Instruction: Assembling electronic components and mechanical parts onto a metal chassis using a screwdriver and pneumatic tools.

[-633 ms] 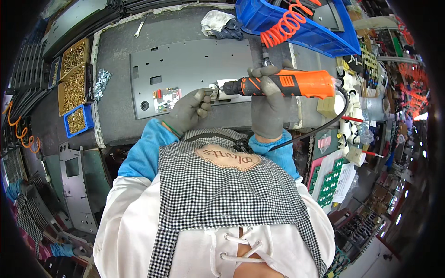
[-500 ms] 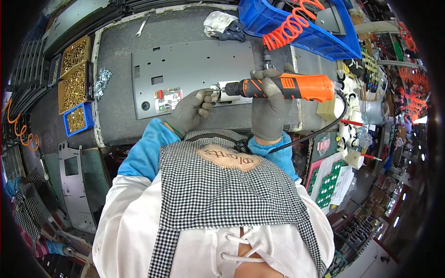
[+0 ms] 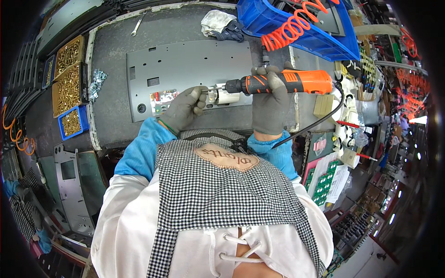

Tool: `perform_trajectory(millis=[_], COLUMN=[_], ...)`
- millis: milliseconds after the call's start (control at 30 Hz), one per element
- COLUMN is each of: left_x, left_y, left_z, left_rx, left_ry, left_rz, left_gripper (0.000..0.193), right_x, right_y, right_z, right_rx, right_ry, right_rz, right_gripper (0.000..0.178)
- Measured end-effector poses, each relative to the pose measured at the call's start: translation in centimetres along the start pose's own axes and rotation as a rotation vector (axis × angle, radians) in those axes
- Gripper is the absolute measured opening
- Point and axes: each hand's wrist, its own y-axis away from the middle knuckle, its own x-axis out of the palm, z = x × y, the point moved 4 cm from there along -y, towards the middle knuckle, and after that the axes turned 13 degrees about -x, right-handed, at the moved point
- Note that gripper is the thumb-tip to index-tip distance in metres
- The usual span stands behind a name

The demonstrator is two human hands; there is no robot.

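My right hand (image 3: pixel 270 104), in a grey glove, grips an orange and black power screwdriver (image 3: pixel 287 82) held level. Its slim bit (image 3: pixel 216 88) points left toward my gloved left hand (image 3: pixel 184 107). The left fingertips are pinched together around the bit's tip; whether a screw is between them is hidden. Both hands are over a grey metal panel (image 3: pixel 185 60) with cut-outs and holes, lying on the bench. Beside the left hand, a circuit board (image 3: pixel 160 99) with small parts sits on the panel. A white cylindrical part (image 3: pixel 228 97) lies below the bit.
Boxes of brass-coloured fasteners (image 3: pixel 69 92) line the left side, beside a heap of silver screws (image 3: pixel 97 83). A wrench (image 3: pixel 138 27) and a rag (image 3: pixel 218 23) lie at the back. An orange coiled hose (image 3: pixel 287 34) hangs by a blue bin (image 3: pixel 320 41). A black cord (image 3: pixel 320 126) trails from the screwdriver.
The view has shifted slightly, and the bench appears a little further left. The screwdriver and both hands keep nearly the same pose. At the far left, another person's sleeve has moved.
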Motion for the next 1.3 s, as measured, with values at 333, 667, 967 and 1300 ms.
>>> perform_trajectory(millis=[333, 667, 967, 1300], left_x=[-0.3, 0.0, 0.1, 1.0], left_y=[1.6, 1.9, 1.0, 1.6], left_z=[0.7, -0.2, -0.2, 0.7], left_rx=[-0.223, -0.083, -0.078, -0.117], left_ry=[0.196, 0.091, -0.049, 0.164], left_rz=[-0.14, -0.255, -0.298, -0.194], left_gripper=[0.035, 0.033, 0.026, 0.033], right_x=[2.2, 2.7, 3.3, 4.3], right_y=[3.1, 2.5, 1.3, 1.2], right_z=[-1.9, -3.2, -4.9, 1.4], right_rx=[-0.126, 0.016, 0.096, -0.14], right_ry=[0.539, 0.36, 0.405, 0.462], right_rz=[0.512, 0.76, 0.692, 0.648], right_gripper=[0.078, 0.081, 0.075, 0.073])
